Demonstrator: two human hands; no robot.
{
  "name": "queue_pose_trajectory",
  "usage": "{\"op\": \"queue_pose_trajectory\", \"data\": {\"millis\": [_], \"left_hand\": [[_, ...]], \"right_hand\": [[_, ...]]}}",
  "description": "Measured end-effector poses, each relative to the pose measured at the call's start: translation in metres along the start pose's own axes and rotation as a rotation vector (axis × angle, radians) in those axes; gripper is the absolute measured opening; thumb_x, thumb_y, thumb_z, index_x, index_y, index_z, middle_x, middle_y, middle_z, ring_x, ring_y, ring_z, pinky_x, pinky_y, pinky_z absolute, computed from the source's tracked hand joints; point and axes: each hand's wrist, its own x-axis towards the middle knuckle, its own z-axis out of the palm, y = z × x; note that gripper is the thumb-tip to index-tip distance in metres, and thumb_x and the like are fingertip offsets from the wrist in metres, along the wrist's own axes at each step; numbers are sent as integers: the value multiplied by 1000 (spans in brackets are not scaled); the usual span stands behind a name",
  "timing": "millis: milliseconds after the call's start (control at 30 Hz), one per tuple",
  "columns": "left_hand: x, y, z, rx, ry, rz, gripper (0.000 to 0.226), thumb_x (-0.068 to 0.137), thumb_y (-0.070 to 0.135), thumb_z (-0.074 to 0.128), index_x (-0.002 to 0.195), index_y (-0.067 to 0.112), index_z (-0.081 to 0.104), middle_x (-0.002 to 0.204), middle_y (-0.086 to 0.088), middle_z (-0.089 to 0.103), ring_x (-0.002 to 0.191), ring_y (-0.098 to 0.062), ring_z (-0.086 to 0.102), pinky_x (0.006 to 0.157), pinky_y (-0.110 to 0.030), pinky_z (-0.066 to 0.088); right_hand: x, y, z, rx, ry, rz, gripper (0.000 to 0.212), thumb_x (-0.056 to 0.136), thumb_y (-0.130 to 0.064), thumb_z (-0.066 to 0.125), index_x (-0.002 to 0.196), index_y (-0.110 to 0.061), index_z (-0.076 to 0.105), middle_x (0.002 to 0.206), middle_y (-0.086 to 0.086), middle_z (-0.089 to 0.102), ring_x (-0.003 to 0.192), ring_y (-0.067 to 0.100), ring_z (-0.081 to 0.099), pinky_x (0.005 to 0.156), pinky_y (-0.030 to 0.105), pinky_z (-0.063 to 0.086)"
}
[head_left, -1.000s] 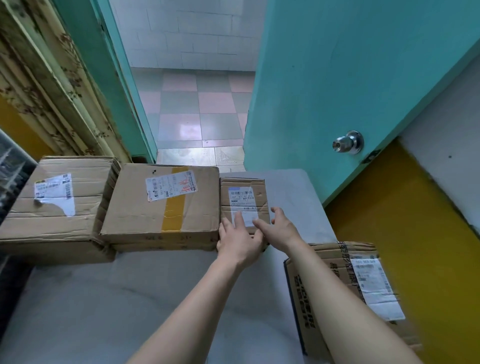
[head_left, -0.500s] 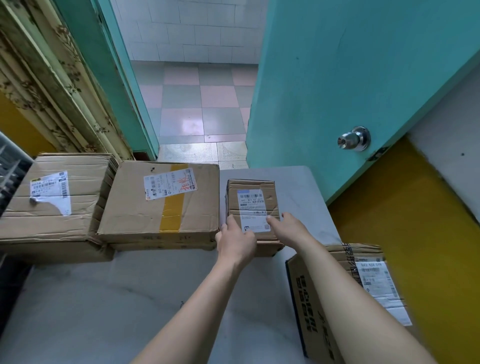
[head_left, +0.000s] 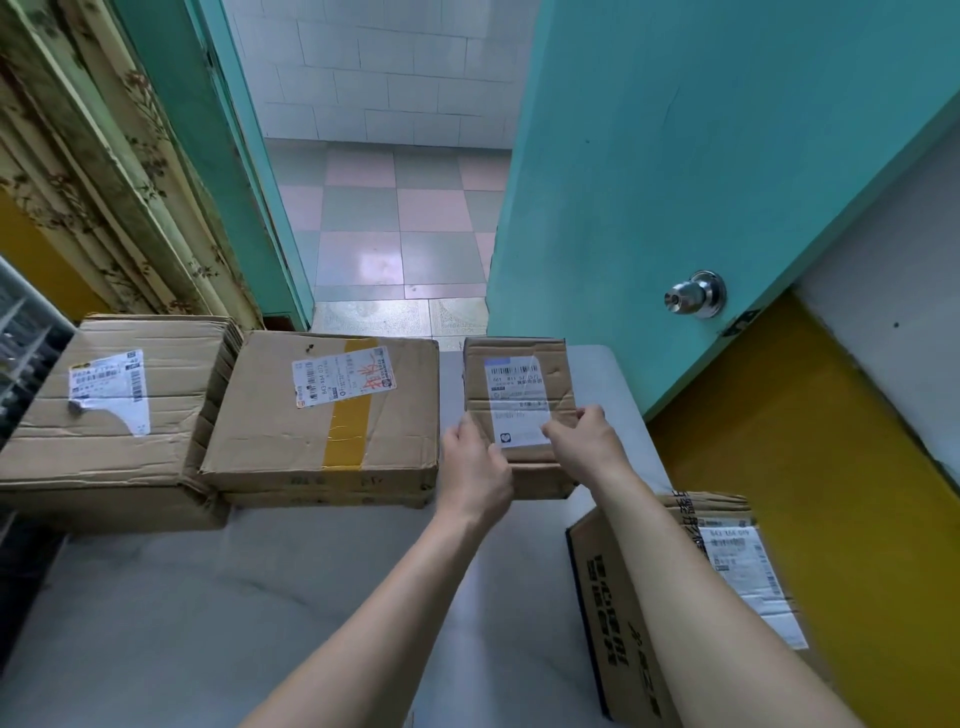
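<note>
Boxes line the far side of the table (head_left: 234, 597): a large box (head_left: 104, 415) at the left, a middle box (head_left: 291, 431) with a yellow tape strip (head_left: 350, 431) close against it, and the small box (head_left: 519, 374) at the right end, in front of the teal door (head_left: 727, 156). Both hands hold the small box at its near end. The left hand (head_left: 475, 467) curls round the near left corner, thumb on the top face. The right hand (head_left: 584, 441) grips the near right edge, fingers bent over the white label (head_left: 514, 400).

A second ago the small box lay flush against the middle box, with the hands resting on top. Now a strip of table shows between the two boxes, and the small box sits further right, its near face in plain view. Whether it has left the table I cannot tell. The other boxes have not moved. A fourth box (head_left: 623, 597) stands at the right, beside the right forearm.
</note>
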Motion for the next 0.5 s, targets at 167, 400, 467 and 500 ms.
{"op": "queue_pose_trajectory", "data": {"millis": [167,400,467,500], "left_hand": [[-8,7,-37,-59,146,80,11,101,23,54,105,13,54,112,-7,50,101,-21,55,93,-40,56],[-41,-12,-109,-106,268,193,27,95,29,68,118,15,64,113,-2,58,104,-14,50,87,-23,39],[-49,-26,-129,-132,325,216,28,93,31,71,115,15,63,111,-1,60,105,-19,55,91,-30,45],[-57,-35,-143,-141,348,220,29,92,31,72,114,15,62,109,0,59,105,-21,57,92,-33,46]], "right_hand": [[-38,-19,-17,117,85,-143,48,98,-40,63,134,-14,44,122,8,63,108,26,63,88,43,61],[-109,-51,-9,154,88,-314,42,94,-39,71,125,-20,51,112,-6,62,106,17,62,95,45,58],[-128,-62,3,148,84,-354,41,93,-37,73,126,-22,55,107,-10,62,104,16,62,96,42,57],[-141,-67,13,151,77,-375,34,93,-35,73,121,-25,57,102,-13,63,101,16,63,94,40,56]]}}
